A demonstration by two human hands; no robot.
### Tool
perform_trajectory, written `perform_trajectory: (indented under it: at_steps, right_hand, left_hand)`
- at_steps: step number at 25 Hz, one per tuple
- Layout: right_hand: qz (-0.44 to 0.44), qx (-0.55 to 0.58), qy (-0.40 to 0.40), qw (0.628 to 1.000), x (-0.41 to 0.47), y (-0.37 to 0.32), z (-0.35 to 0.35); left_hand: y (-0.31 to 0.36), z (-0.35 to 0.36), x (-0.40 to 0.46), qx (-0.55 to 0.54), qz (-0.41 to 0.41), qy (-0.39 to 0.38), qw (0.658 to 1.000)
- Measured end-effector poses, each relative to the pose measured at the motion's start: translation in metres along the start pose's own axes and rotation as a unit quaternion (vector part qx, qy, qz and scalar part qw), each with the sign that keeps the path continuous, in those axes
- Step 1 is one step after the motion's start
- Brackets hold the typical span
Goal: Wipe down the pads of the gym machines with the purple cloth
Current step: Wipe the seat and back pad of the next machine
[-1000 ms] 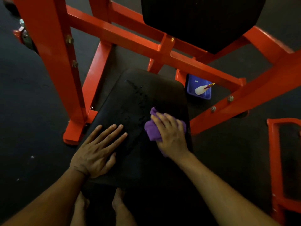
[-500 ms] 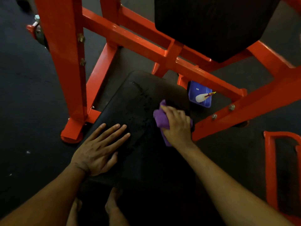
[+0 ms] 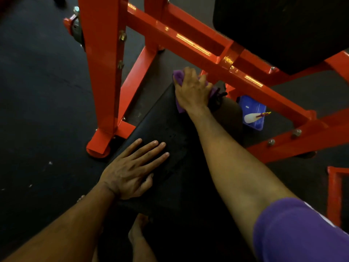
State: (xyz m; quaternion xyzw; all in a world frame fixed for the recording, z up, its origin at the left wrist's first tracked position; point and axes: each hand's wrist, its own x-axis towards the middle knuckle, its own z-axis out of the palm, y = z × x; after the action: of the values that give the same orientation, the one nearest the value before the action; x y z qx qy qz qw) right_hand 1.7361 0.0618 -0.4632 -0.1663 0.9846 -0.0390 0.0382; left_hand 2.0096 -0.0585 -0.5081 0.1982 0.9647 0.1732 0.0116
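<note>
Hands in view number two. Left hand [image 3: 130, 171] lies flat, fingers straight and slightly spread, palm down on the near left part of the black seat pad [image 3: 166, 129]; its grip is wide and holds nothing. Right hand [image 3: 192, 90] reaches to the far edge of that pad, fingers curled over one bunched purple cloth [image 3: 178, 76]; the grip is closed on the cloth, which shows past the fingertips and below the wrist side of the hand. A second black pad [image 3: 283, 31] sits higher, at top right, mounted on the orange machine frame [image 3: 188, 44]. Frame members counted near the hands: one wide upright at left, one diagonal brace beside it, one long cross beam just beyond the right hand. One blue tray [image 3: 253, 110] rests on the dark floor [image 3: 37, 110] to the right of the seat pad, under the beam, holding one white bottle [image 3: 250, 117] lying on its side. A small pale label on the tray is too blurred to read. One purple sleeve [image 3: 294, 231] covers the right upper arm. Open floor lies to the left of the upright; the beam closes off the room just beyond the cloth.
</note>
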Motion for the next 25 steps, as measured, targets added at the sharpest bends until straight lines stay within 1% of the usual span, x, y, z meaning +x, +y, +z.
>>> perform_trajectory:
  at_steps: [1,3,5,6,7,8,9,11,12,13,14,15,17,18,19,20,22,24,25]
  right_hand:
    - [-0.02,-0.011,0.006,1.0,-0.013,-0.007,0.006]
    - [-0.14,-0.019,0.025,0.99,-0.062,0.0,0.01]
    - [-0.254,-0.026,-0.026,0.966,-0.107,0.033,0.005]
    - [-0.28,-0.039,-0.032,0.959,-0.116,0.056,-0.001]
    - [-0.274,-0.046,-0.029,0.96,-0.113,0.078,-0.006]
    - [-0.233,-0.048,-0.029,0.971,-0.099,0.09,-0.011]
    - [-0.173,-0.051,-0.025,0.983,-0.075,0.089,-0.013]
    - [-0.062,-0.034,-0.01,0.997,-0.029,0.058,-0.009]
    - [-0.042,-0.023,-0.008,0.999,-0.016,0.033,-0.004]
    - [-0.048,-0.016,-0.001,0.999,-0.011,0.008,0.002]
    - [-0.078,-0.011,0.007,0.997,-0.015,-0.009,0.007]
    - [-0.126,-0.006,0.007,0.992,-0.026,-0.018,0.011]
    - [-0.213,0.038,-0.021,0.976,-0.058,-0.013,0.007]
    - [-0.218,0.06,-0.042,0.973,-0.073,-0.002,-0.002]
    - [-0.194,0.085,-0.055,0.976,-0.089,0.014,-0.013]
    - [-0.146,0.122,-0.045,0.981,-0.109,0.032,-0.024]
    - [-0.028,0.188,0.005,0.982,-0.16,0.072,-0.043]
    - [0.106,0.246,0.027,0.963,-0.216,0.105,-0.062]
    - [0.185,0.272,0.021,0.944,-0.238,0.114,-0.069]
  left_hand:
    - [0.0,0.0,-0.001,0.0,0.001,0.0,1.0]
    - [0.002,-0.001,-0.002,-0.001,0.006,0.002,1.0]
    - [0.003,-0.002,-0.001,-0.007,0.007,0.006,1.0]
    - [0.002,-0.002,0.0,-0.009,0.007,0.007,1.0]
    - [0.002,-0.002,0.0,-0.011,0.007,0.007,1.0]
    - [0.002,-0.002,-0.001,-0.01,0.007,0.008,1.0]
    - [0.0,-0.002,-0.001,-0.008,0.006,0.008,1.0]
    - [0.0,-0.002,0.0,-0.01,0.008,0.01,1.0]
    - [0.0,-0.002,0.0,-0.012,0.007,0.014,1.0]
    - [0.002,-0.003,-0.001,-0.013,0.004,0.016,1.0]
    - [0.004,-0.004,-0.001,-0.014,0.004,0.017,1.0]
    - [0.004,-0.005,0.001,-0.014,0.006,0.015,1.0]
    - [0.003,-0.005,0.002,-0.013,0.005,0.012,1.0]
    - [0.003,-0.006,0.001,-0.009,0.006,0.008,1.0]
    - [0.005,-0.007,0.001,-0.009,0.007,0.005,1.0]
    - [0.007,-0.009,0.001,-0.011,0.01,0.001,1.0]
    - [0.007,-0.015,0.002,-0.012,0.01,-0.019,1.0]
    - [0.007,-0.019,0.005,-0.011,0.005,-0.039,0.999]
    - [0.008,-0.021,0.007,-0.008,0.003,-0.049,0.999]
